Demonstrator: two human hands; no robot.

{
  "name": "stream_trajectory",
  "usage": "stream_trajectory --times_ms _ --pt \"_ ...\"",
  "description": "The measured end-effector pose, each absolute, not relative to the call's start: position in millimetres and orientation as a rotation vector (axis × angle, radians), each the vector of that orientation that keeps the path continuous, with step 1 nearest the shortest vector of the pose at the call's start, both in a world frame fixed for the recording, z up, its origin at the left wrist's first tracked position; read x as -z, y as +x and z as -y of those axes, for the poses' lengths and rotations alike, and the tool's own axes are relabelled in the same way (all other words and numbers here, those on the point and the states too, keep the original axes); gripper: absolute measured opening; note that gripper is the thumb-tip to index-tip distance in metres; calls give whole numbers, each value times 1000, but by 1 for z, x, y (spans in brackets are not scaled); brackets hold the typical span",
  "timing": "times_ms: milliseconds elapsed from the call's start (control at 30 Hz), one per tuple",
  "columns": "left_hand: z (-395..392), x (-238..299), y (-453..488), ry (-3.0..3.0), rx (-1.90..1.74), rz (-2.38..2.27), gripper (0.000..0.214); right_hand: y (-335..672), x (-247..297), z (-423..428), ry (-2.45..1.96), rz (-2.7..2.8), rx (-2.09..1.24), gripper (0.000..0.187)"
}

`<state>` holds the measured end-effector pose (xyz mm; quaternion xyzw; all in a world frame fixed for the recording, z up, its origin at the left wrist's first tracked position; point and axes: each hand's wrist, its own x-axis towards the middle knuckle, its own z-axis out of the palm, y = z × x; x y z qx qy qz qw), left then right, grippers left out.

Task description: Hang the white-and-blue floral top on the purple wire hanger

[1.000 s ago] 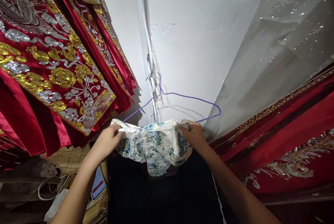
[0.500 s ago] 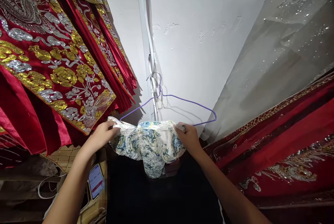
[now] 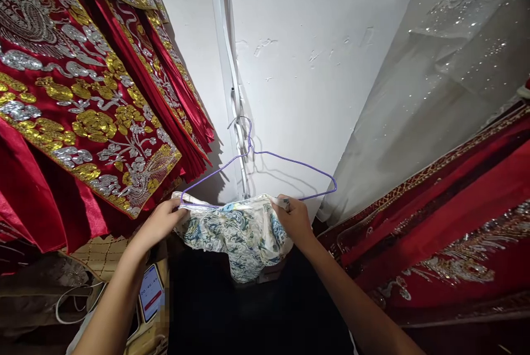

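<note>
A white garment (image 3: 242, 239) with a blue, green and cream swirl print stretches between my two hands. My left hand (image 3: 162, 220) pinches its upper left edge, close to the left end of a purple wire hanger (image 3: 293, 159). With closed fingers, my right hand (image 3: 293, 222) grips the upper right edge, just below the hanger's lower bar. The hanger hooks onto a white metal upright (image 3: 226, 40) at the wall. Its left end sits inside the garment's top opening, while its right end sticks out bare above my right hand.
Red gowns with gold and silver embroidery (image 3: 99, 123) hang at left. Sheer white sparkly fabric (image 3: 414, 101) and red embroidered cloth (image 3: 434, 244) fill the right side. A phone (image 3: 150, 293) showing a timer lies at lower left near a white cable (image 3: 62, 311).
The garment's left side has risen over the hanger's left end, which now lies inside the opening. The right part of the garment is more bunched. The view has shifted slightly.
</note>
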<state>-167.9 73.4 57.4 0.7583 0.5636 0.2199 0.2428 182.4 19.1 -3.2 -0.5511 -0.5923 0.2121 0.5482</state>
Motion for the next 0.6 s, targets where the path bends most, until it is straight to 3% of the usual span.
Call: stream_trajectory --times_ms 367,467,600 --pt "-49 -111 -120 2249 -1122 -1196 19 182 5 -16 -1221 1487 -712 39" --pt "-65 -113 -100 2346 -1089 -1219 32 177 -1 -8 -1193 1572 -738 34" --pt "-85 -104 -95 2512 -1007 -1217 37 199 -17 4 -1215 1521 -477 18"
